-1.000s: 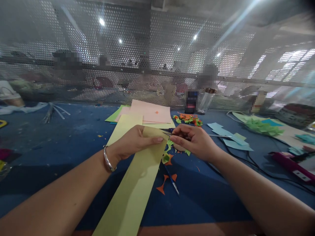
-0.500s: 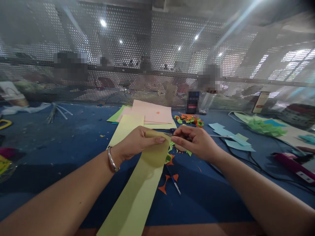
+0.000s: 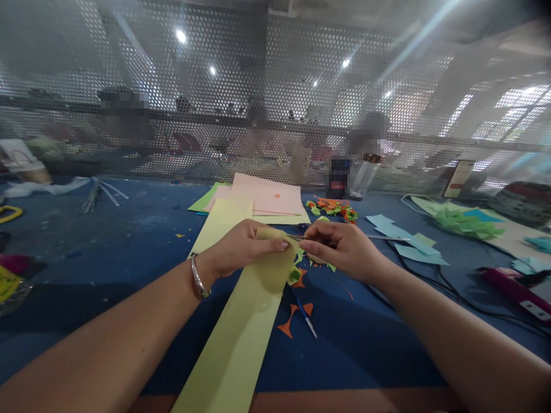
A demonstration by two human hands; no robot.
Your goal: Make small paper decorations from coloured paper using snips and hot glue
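My left hand (image 3: 253, 245), a silver bangle at its wrist, pinches the curled-over upper end of a long pale-yellow paper strip (image 3: 235, 338). The strip runs down toward the near table edge. My right hand (image 3: 338, 246) is closed round slim metal tweezers (image 3: 383, 237). Their thin tips meet the strip's curled edge, close to my left thumb; their back end sticks out to the right past the hand. Below the hands lie a small rolled green paper piece (image 3: 295, 276), orange paper scraps (image 3: 286, 328) and a blue pen-like tool with a metal tip (image 3: 308, 320).
Stacked pink and yellow paper sheets (image 3: 271, 192) lie behind my hands. A heap of orange and green curls (image 3: 333, 207) sits right of them, before a clear bottle (image 3: 367, 176). Light-blue paper pieces (image 3: 419, 252), black cables and a magenta tool (image 3: 512, 289) are at right.
Both hands keep nearly the same pose on the strip and tweezers. The whole view has shifted slightly; the strip's lower part hangs a little straighter.
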